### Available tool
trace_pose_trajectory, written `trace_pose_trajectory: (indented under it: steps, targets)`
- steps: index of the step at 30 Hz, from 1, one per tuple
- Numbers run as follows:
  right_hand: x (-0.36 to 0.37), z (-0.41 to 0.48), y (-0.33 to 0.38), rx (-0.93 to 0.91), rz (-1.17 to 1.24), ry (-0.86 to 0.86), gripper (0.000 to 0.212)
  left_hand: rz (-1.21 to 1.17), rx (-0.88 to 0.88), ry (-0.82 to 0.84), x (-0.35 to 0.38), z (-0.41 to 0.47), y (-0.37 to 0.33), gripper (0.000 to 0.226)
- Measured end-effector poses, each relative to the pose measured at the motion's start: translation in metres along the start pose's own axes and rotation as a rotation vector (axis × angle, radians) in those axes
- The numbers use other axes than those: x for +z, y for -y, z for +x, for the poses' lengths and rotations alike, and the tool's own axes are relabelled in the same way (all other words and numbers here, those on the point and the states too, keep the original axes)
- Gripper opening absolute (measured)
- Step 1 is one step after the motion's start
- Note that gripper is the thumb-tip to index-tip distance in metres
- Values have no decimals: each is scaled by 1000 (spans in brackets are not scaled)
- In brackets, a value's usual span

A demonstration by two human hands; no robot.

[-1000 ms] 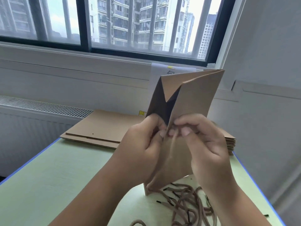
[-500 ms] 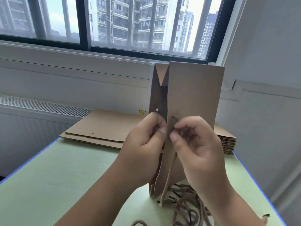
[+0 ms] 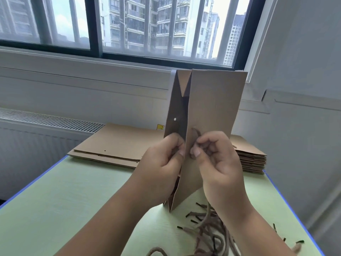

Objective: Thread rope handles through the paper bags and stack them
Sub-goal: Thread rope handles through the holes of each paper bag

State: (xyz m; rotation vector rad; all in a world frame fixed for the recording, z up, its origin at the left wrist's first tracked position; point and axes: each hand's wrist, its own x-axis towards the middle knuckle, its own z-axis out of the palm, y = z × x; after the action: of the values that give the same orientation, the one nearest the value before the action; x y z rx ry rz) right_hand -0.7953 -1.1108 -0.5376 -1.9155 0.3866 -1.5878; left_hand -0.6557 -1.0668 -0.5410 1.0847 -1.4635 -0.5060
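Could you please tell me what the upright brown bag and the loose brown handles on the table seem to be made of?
The upright brown bag looks like matt kraft paper: stiff tan sheet, sharp creases, a punched hole. The loose brown handles look like twisted cord, perhaps paper or cotton; their black tips may be plastic.

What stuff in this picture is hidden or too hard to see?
1. Head view: where the rope enters the paper bag. The right hand covers that spot.
2. Head view: the rope pile, cut off by the bottom edge and partly under the right forearm.
3. Head view: the yellow label, too small to read and half behind the bag.
4. Head view: how many flat bags are stacked, since the held bag blocks part of them.
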Motion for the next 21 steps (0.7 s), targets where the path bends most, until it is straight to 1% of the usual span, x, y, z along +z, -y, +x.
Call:
trace_pose_trajectory:
  steps: [3,5,7,9,11,14,17,19,21]
  targets:
    - [1,-3,-7,32,57,8,27,9,-14,21,-5,1,3,21]
    - [2,-4,-11,73,69,20,27,73,-26,57,-9,2,6,20]
    - [1,-5,-13,122,52,58,20,167,-39,113,-13,3,9,20]
    - [-4,-5,-14,157,-14,132,15,237,-58,142,-16,3,12,17]
    - [-11,-4,-16,189,-133,249,23,273,-63,143,-19,4,12,16]
    - [-19,1,-15,307,-285,506,31,306,-52,139,-21,4,11,21]
    - [-25,4,-17,359,-555,758,38,314,-62,122,-21,4,12,23]
    - [-26,4,-17,416,-653,857,27,296,-64,127,-21,4,12,20]
    - [-24,2,-16,461,-668,917,16,290,-60,126,-20,4,11,20]
